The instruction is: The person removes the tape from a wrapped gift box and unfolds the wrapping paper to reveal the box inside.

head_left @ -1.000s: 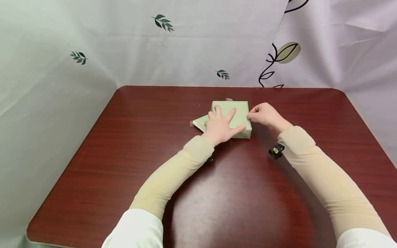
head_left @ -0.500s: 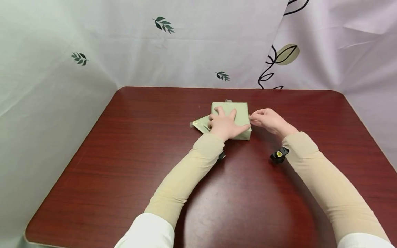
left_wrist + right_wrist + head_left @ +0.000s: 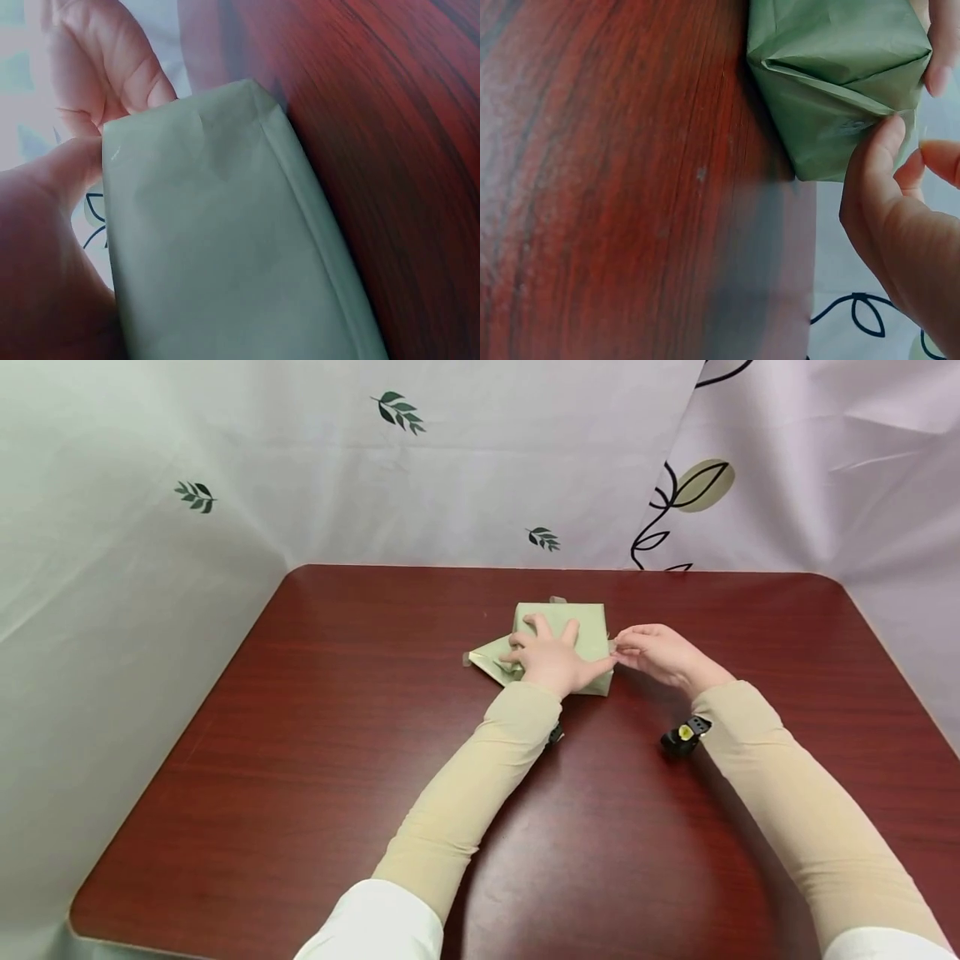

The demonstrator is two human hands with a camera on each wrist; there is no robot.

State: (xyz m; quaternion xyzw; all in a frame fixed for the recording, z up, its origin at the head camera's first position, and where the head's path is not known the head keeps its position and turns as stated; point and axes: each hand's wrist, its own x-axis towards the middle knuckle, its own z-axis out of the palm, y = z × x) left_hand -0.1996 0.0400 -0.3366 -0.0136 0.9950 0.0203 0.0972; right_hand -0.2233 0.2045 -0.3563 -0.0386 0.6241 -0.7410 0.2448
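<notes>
Green-papered parcel [image 3: 577,639] lies under the flat left hand [image 3: 553,662]; right hand [image 3: 660,653] pinches its end fold.

Pale green paper-wrapped box [image 3: 581,643], flat on table, left flap unfolded.

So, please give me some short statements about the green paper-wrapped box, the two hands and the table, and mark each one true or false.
1. The left hand rests flat on top of the green paper-wrapped box. True.
2. The right hand is at the box's left end. False: it is at the right end, fingertips on the folded paper.
3. The box lies on a dark red wooden table. True.
4. The paper's left flap is already folded shut. False: it sticks out on the table.
</notes>
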